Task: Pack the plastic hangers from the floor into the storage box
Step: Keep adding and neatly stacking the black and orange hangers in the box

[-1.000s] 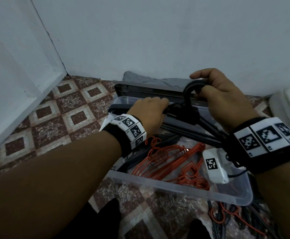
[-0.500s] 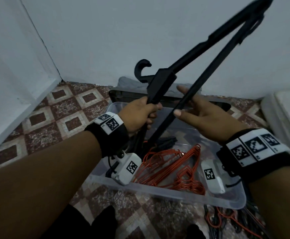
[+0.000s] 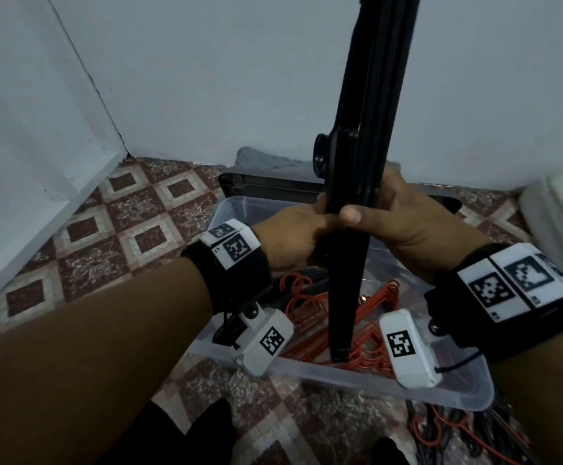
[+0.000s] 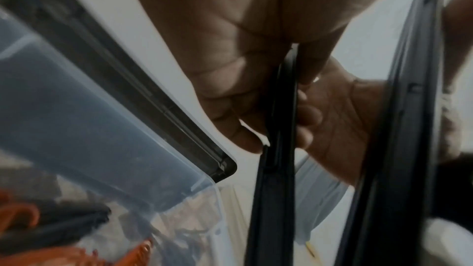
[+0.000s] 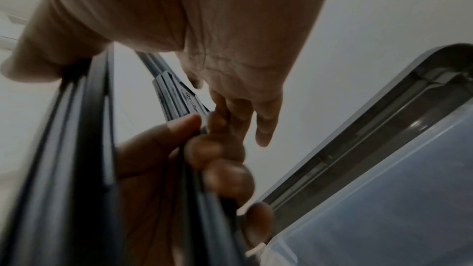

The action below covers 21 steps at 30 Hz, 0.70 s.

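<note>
Both the left hand (image 3: 295,236) and right hand (image 3: 404,226) clench black hangers (image 3: 367,135) upright over the box (image 3: 374,380). Raised lettering on one hanger is unreadable.

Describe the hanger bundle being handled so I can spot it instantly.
Above the clear storage box near the wall corner, both hands grip black hangers standing almost upright. Unlike the orange hangers lying inside, they are black and held in the air.

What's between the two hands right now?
In the head view, only the black hangers: an upright bundle, edge-on, clamped from both sides by the left hand and right hand above the clear storage box.
</note>
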{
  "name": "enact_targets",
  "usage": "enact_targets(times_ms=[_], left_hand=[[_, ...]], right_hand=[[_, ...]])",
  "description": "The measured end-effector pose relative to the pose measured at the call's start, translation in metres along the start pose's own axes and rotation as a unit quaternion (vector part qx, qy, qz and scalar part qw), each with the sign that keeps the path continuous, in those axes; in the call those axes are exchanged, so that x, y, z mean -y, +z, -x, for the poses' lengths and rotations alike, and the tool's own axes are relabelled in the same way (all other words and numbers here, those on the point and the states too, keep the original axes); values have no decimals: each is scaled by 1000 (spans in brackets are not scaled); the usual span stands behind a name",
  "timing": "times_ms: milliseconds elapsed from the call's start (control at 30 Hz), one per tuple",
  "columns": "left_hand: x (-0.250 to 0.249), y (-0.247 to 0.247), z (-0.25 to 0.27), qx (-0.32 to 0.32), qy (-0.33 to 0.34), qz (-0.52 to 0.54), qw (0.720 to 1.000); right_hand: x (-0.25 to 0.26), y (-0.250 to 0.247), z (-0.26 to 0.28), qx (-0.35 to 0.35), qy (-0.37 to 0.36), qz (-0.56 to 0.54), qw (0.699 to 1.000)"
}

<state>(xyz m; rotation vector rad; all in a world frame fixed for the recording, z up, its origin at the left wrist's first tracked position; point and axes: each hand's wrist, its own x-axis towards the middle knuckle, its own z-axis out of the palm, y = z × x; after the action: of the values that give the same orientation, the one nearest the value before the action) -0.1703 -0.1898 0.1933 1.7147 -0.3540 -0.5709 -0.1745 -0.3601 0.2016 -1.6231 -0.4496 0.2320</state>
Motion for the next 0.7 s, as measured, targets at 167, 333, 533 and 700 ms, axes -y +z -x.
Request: enact_targets(times_ms=[167, 333, 533, 700], left_hand=[[-5, -16, 1, 14, 28, -280, 959], [-15, -42, 16, 73, 71, -372, 923], [-26, -64, 21, -232, 243, -357, 872], [3, -65, -1, -95, 32, -610, 786]], right_hand=[[-18, -6, -6, -71, 5, 46, 996], [-22, -27, -3, -173, 51, 336, 924], [-36, -20, -3, -75, 164, 544, 820], [-43, 3, -14, -43, 116, 639, 759]])
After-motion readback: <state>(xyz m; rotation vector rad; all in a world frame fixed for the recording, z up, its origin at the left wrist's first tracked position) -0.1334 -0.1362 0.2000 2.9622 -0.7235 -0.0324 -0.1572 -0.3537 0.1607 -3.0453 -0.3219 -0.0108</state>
